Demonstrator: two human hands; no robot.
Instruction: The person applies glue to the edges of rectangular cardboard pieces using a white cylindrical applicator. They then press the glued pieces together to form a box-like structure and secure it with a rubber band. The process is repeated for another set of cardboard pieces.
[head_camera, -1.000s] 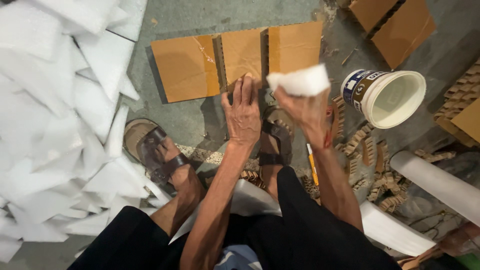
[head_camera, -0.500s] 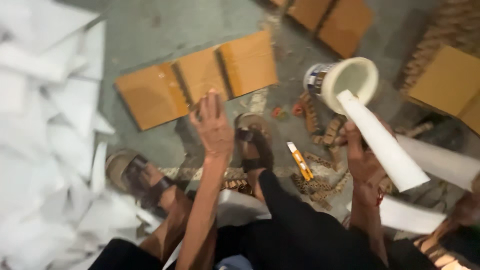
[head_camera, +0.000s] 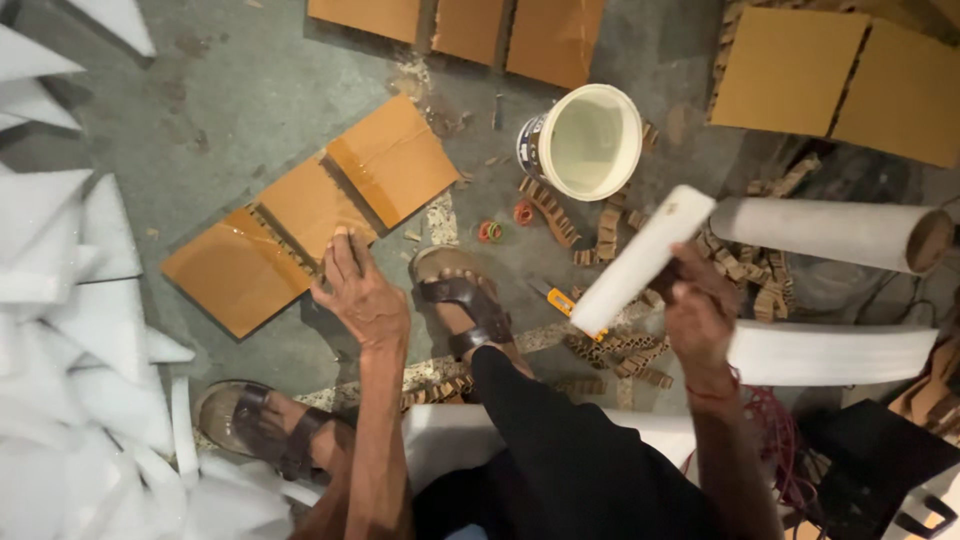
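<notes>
Foam strip (head_camera: 640, 262) is being gripped by the right hand (head_camera: 700, 318); left hand (head_camera: 362, 295), flat, is pressing seemingly glue-wet cardboard (head_camera: 310, 215), risking slippage.

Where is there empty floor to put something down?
Bare grey concrete floor lies between the white foam triangles and the glossy orange cardboard panels. It is crowded right of the white plastic bucket, where corrugated cardboard scraps lie around the right hand, which holds a white foam strip.
</notes>
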